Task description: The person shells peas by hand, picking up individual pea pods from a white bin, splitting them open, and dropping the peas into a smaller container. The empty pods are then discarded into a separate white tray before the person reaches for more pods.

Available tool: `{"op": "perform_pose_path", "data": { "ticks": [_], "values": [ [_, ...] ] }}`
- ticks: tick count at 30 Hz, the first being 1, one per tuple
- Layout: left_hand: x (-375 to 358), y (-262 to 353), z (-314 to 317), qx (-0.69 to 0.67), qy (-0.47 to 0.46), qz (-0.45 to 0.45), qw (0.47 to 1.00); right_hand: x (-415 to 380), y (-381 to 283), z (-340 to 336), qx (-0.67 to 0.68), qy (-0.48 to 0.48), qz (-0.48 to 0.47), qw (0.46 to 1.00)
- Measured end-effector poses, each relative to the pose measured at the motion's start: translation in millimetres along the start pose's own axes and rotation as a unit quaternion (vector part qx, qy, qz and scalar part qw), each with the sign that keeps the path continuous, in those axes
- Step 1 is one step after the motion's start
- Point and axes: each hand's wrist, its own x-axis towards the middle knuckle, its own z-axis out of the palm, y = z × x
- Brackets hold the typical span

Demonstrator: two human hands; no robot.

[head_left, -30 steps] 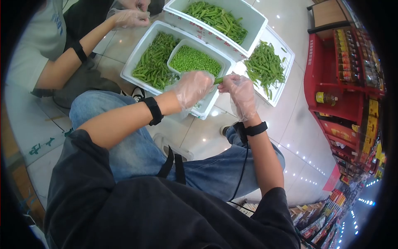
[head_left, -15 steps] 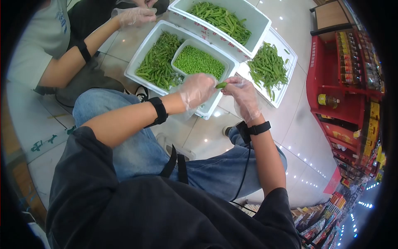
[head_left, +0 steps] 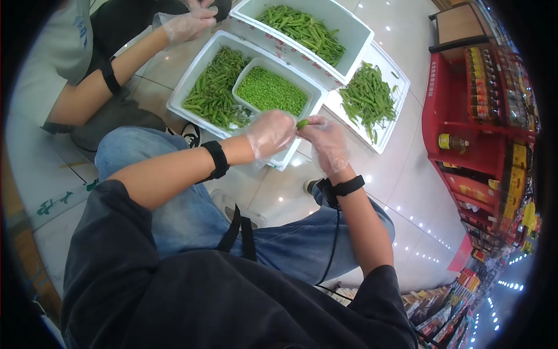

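A green pea pod (head_left: pixel 302 124) is pinched between my two hands, its ends partly covered by fingers. My left hand (head_left: pixel 271 134), in a clear plastic glove, is closed at the pod's left end. Gloved the same way, my right hand (head_left: pixel 325 141) grips the other end between thumb and fingers. Both are over the near corner of a white foam box (head_left: pixel 174 103). Inside that box lie pods (head_left: pixel 212 87) and a smaller white tub (head_left: pixel 237 87) filled with shelled peas (head_left: pixel 272 92).
Behind stands another foam box (head_left: pixel 363 43) of pods (head_left: pixel 302 32). To the right, a white foam lid (head_left: pixel 401 96) carries more pods (head_left: pixel 369 99). A co-worker's gloved hand (head_left: pixel 189 26) is at upper left. Red store shelves (head_left: pixel 436 116) line the right side.
The view has shifted slightly, so the boxes appear a little further left. My hands have drawn closer together, and less of the pod shows between them.
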Motion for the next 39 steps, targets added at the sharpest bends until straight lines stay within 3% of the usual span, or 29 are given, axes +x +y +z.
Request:
{"op": "perform_pose_path", "data": {
  "ticks": [3,5,11,18,20,30,32,33,35,39],
  "values": [
    [6.2,-3.5,-5.2,-0.038,-0.036,-0.014,0.999,5.0,7.0,-2.8,-0.064,0.006,-0.035,0.997],
    [7.3,-9.5,-8.6,-0.244,-0.087,-0.133,0.957,3.6,8.1,-0.4,-0.096,0.009,-0.105,0.990],
    [3.4,-15.5,2.5,-0.327,-0.090,-0.130,0.932,7.3,22.0,2.0,-0.168,0.025,-0.141,0.975],
    [4.3,-10.9,0.2,-0.340,-0.132,-0.113,0.924,11.5,27.9,-6.2,-0.183,0.023,-0.106,0.977],
    [3.9,-13.5,3.1,-0.471,-0.132,-0.136,0.861,0.3,13.9,3.1,-0.226,0.034,-0.119,0.966],
    [6.1,-13.9,-3.9,-0.559,-0.105,-0.159,0.807,7.4,14.3,-5.1,-0.189,-0.034,-0.134,0.972],
    [5.8,-10.0,-8.2,-0.567,-0.098,-0.166,0.801,5.6,7.4,-2.6,-0.235,-0.027,-0.228,0.945],
    [6.8,-8.7,-7.3,-0.566,-0.097,-0.164,0.802,3.6,3.7,-2.3,-0.235,-0.026,-0.230,0.944],
    [8.2,-8.9,-0.8,-0.564,-0.068,-0.189,0.801,-8.4,-10.1,6.5,-0.353,0.026,-0.381,0.854],
    [7.6,-9.5,7.8,-0.586,-0.038,-0.165,0.793,-10.0,-2.1,11.9,-0.323,0.030,-0.373,0.869]
  ]
}}
